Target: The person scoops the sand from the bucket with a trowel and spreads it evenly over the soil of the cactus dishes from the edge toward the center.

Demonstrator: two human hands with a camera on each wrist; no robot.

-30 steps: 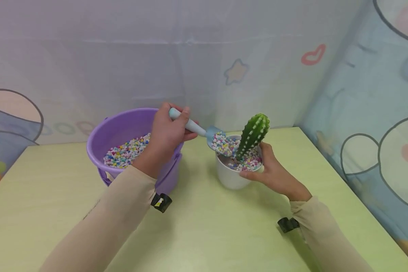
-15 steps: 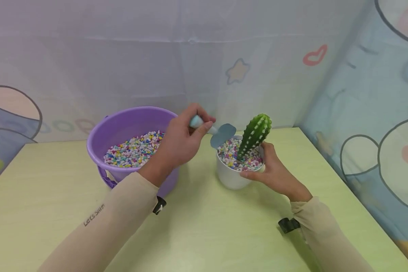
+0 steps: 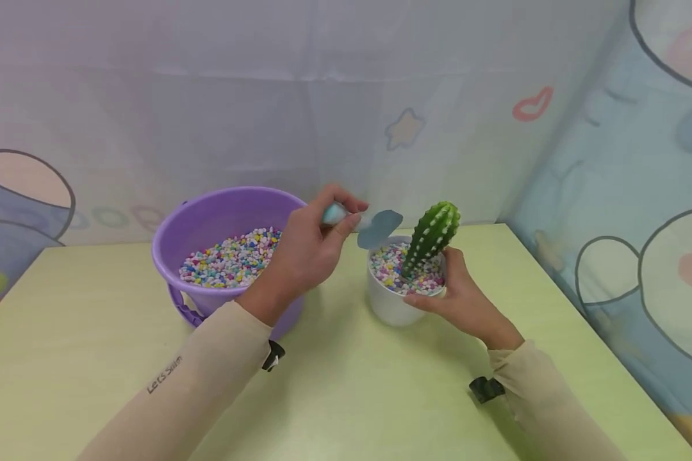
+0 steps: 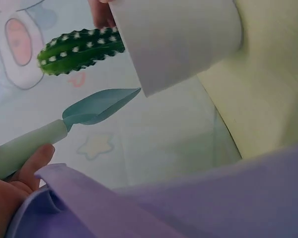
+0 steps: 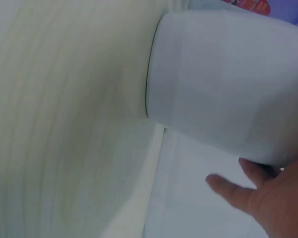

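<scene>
My left hand (image 3: 314, 246) grips the pale handle of a small trowel (image 3: 380, 229), whose blue-green blade is turned over at the left rim of a white pot (image 3: 395, 308). In the left wrist view the tip of the trowel (image 4: 99, 106) comes close to the pot's rim. A green cactus (image 3: 434, 234) with white tufts leans right in the pot, its base among colourful pebbles (image 3: 387, 264). My right hand (image 3: 467, 301) holds the pot's right side, thumb at the front of the rim. In the right wrist view the pot (image 5: 223, 79) hides part of that hand.
A purple bucket (image 3: 222, 214) stands left of the pot, with more colourful pebbles (image 3: 225, 262) inside; my left forearm passes over its front right. Both stand on a pale yellow-green table (image 3: 346, 397). A printed cloth backdrop (image 3: 254, 115) rises behind and at the right.
The trowel has moved slightly right and been turned over; its load of pebbles has gone into the pot, which looks fuller. My right hand keeps its hold on the pot.
</scene>
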